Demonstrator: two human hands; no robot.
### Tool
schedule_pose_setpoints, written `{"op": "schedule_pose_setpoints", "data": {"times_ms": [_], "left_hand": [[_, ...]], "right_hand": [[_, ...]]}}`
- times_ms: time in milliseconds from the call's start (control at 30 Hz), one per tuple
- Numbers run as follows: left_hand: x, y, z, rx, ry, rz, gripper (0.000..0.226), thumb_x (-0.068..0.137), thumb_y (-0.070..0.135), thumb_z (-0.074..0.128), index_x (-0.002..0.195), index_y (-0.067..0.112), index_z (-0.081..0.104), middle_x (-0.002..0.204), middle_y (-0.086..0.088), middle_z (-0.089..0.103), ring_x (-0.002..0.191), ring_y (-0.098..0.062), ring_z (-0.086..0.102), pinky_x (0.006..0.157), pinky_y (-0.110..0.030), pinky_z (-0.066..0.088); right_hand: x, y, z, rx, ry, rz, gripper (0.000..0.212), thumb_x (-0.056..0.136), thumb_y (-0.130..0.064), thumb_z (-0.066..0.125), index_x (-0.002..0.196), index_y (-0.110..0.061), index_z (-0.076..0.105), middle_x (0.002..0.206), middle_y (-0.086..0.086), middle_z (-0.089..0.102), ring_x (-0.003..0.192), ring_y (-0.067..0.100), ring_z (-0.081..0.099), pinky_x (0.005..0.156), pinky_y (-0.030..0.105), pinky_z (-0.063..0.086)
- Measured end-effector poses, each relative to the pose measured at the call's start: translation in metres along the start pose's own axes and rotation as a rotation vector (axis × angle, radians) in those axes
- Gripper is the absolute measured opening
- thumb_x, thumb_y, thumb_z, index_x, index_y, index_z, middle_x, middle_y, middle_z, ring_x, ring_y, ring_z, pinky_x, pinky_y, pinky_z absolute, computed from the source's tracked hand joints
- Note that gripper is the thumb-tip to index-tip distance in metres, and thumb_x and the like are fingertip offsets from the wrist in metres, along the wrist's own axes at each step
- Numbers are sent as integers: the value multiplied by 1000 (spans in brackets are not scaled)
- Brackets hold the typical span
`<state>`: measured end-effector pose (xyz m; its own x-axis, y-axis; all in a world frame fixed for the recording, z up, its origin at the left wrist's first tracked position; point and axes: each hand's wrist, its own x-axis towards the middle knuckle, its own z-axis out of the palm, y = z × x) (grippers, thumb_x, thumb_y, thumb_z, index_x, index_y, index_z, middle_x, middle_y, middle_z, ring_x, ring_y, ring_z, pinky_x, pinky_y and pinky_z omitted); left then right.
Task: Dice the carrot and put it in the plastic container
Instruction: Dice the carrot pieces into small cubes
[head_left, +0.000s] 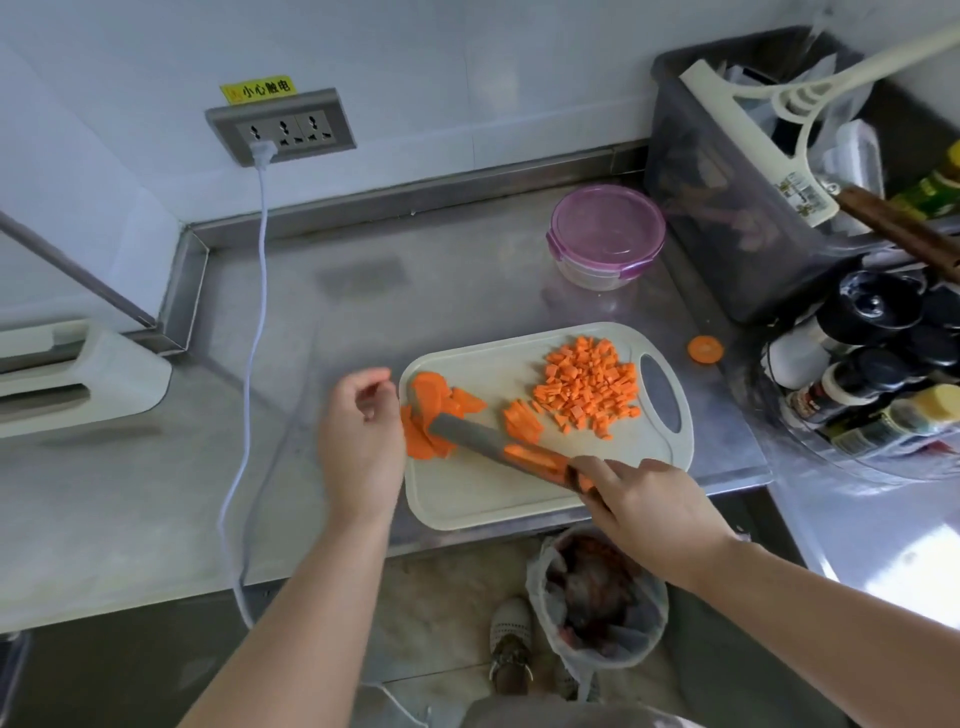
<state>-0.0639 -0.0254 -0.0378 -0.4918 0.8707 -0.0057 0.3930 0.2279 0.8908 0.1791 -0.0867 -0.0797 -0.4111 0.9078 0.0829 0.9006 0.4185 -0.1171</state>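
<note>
Both our bare forearms reach in from the bottom edge. Our left forearm (296, 608) runs up and slightly right to the left hand (361, 441), which shows its back to us, its fingers (358, 387) loosely curled and gripping nothing. Our right forearm (831, 629) comes in from the lower right, angled up and left. The right hand (644, 512) lies knuckles-up, its fingers wrapped round the handle of the knife (467, 431), whose blade points towards the left hand.
</note>
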Motion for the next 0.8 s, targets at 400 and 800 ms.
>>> {"op": "schedule_pose_setpoints", "data": {"times_ms": [400,800], "left_hand": [[-30,-21,41,706,-925,640,27,89,41,60,115,33,64,121,16,59,116,-12,46,101,-33,32],[-16,-29,58,765,-951,718,21,94,31,56,113,28,64,118,13,60,114,-12,50,93,-27,32]], "right_hand": [[6,9,18,-167,-53,-230,37,58,-36,87,86,-22,67,59,-7,59,37,19,45,41,23,36],[-7,34,11,-118,-41,-371,35,57,-29,86,86,-23,69,55,-9,54,36,15,42,45,20,36]]}}
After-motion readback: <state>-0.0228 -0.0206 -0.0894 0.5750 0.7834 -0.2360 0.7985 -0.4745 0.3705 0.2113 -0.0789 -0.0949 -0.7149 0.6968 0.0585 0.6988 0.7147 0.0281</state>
